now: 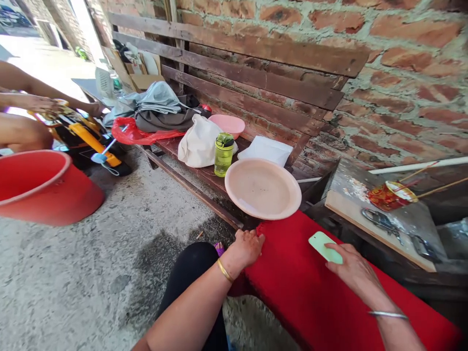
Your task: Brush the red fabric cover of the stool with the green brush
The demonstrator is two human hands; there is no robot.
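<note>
A red cloth [288, 273] lies stretched along a narrow surface in front of me, its pile looking soft. At its far left corner my left hand [248, 247] has its fingers curled over the edge, gripping the cloth. My right hand [351, 265] holds a flat, pale green piece with rounded corners and a small hole [323, 245] against the cloth; its underside is hidden. Just beyond the cloth a wide pinkish basin [262, 189] holds some water with dark specks.
A green bottle [224, 155], white bag [199, 141] and pink bowl [228, 126] sit on the wooden bench [252, 51]. On the right, a small table [340, 197] bears a padlock [424, 247] and a red cup [389, 195]. A red tub [54, 195] stands left, near another person's arm [27, 101].
</note>
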